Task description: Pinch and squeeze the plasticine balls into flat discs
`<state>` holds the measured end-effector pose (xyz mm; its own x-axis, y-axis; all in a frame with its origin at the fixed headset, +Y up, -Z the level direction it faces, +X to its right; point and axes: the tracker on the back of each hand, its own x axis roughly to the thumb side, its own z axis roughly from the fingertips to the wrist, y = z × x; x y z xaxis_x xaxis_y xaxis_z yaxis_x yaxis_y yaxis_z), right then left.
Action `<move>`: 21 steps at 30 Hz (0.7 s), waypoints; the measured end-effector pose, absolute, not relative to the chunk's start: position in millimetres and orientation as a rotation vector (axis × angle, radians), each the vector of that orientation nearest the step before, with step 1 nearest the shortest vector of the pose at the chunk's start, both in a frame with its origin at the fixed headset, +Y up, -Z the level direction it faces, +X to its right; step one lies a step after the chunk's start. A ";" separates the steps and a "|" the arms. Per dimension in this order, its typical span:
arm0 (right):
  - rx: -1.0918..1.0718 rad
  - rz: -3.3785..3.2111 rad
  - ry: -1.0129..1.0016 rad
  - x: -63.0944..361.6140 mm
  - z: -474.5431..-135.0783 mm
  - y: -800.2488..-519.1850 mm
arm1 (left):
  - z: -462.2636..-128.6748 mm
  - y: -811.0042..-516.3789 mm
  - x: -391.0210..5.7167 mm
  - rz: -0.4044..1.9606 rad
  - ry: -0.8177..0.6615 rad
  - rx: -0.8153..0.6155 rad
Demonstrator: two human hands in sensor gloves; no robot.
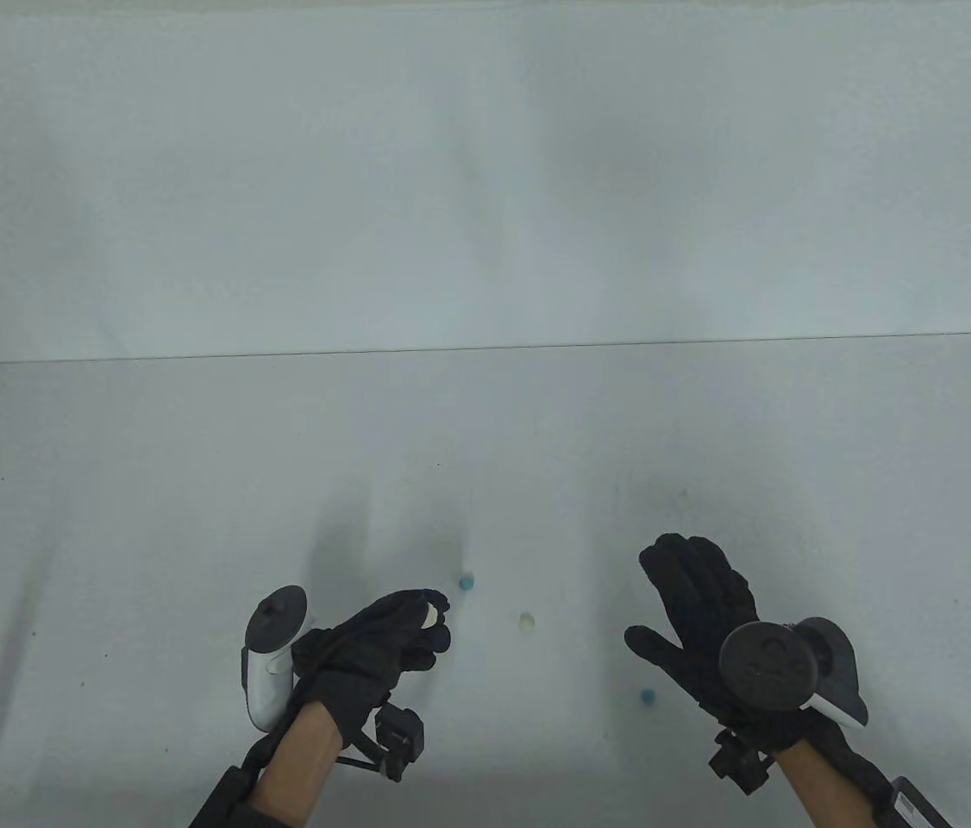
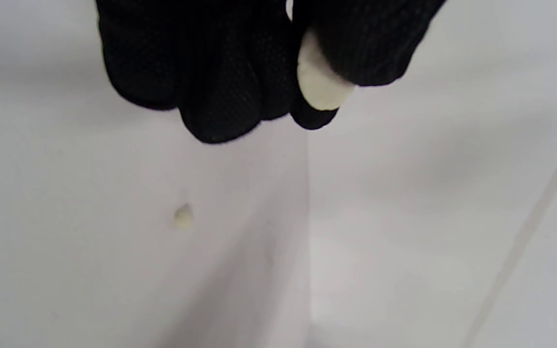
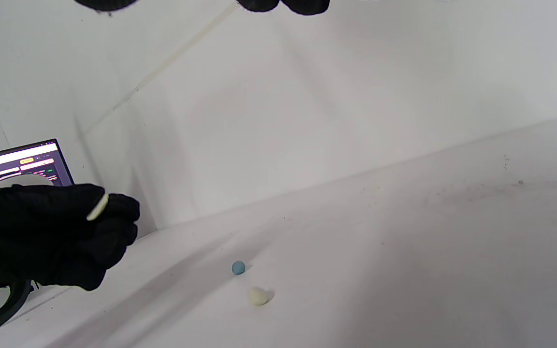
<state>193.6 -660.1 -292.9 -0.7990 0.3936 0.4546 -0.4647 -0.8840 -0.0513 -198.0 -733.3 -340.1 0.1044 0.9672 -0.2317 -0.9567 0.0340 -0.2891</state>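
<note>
Table view: left hand [image 1: 382,642] is up off the table [image 1: 149,517], pinching a cream plasticine piece [image 1: 431,617]. Right hand [image 1: 692,604] hovers with fingers spread, holding nothing. A cream ball [image 1: 526,623] and two blue balls [image 1: 467,583] [image 1: 647,696] lie between them.

Left wrist view: the pinched piece looks squashed thin between thumb and fingers.

Right wrist view: edge-on it's a flat disc.

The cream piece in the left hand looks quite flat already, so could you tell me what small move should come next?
Probably set the cream disc down on the table: the left hand pinches it thin, edge-on, and three balls lie unpressed.
</note>
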 end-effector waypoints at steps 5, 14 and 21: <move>0.615 2.603 -0.228 193.6 -292.0 -659.5 | -340.5 -731.5 -201.4 1.333 0.006 -0.353; 0.621 2.594 -0.228 194.8 -291.9 -659.7 | -345.9 -734.7 -203.8 1.258 0.054 -0.399; 0.617 2.589 -0.228 195.8 -291.6 -659.7 | -356.9 -734.8 -207.5 0.986 0.096 -0.392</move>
<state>195.8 -659.7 -291.6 -0.7907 0.4018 0.4620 -0.4763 -0.8778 -0.0517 -207.5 -734.8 -356.9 0.5540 0.7927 -0.2542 -0.8269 0.4885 -0.2787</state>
